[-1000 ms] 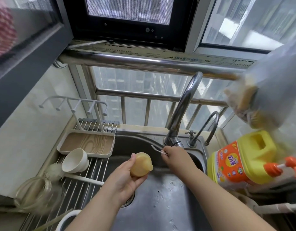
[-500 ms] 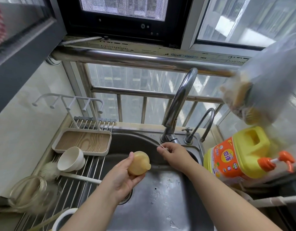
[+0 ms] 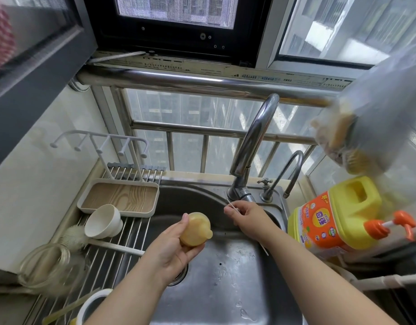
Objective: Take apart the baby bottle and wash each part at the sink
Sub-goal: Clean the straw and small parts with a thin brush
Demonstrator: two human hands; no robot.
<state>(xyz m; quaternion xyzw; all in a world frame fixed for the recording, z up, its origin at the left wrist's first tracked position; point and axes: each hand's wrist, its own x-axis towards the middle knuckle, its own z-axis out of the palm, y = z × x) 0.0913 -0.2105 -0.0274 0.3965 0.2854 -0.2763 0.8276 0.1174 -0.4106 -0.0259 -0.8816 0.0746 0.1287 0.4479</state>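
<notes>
Over the steel sink (image 3: 225, 289), the left hand (image 3: 176, 247) cups a yellowish silicone bottle nipple (image 3: 195, 229), thumb and fingers curled around its dome. The right hand (image 3: 247, 218) is just beside the base of the tall faucet (image 3: 254, 141), its fingertips pinched together on a thin straw-like rod (image 3: 232, 205) whose other end pokes out below the wrist. No water runs from the spout.

On the wire rack (image 3: 113, 259) left of the basin, a white cap-like cup (image 3: 104, 221) lies tipped on its side against a white tray with a wood-grain floor (image 3: 119, 197); nothing lies in that tray. A bottle brush (image 3: 104, 243) rests across the bars, and the clear glass bottle body (image 3: 50, 268) lies on its side near the rack's left edge; its inside is too blurred to read. A white ring (image 3: 94, 301) sits at the bottom edge. Right of the sink stands a yellow detergent jug (image 3: 338, 214) with an orange pump.
</notes>
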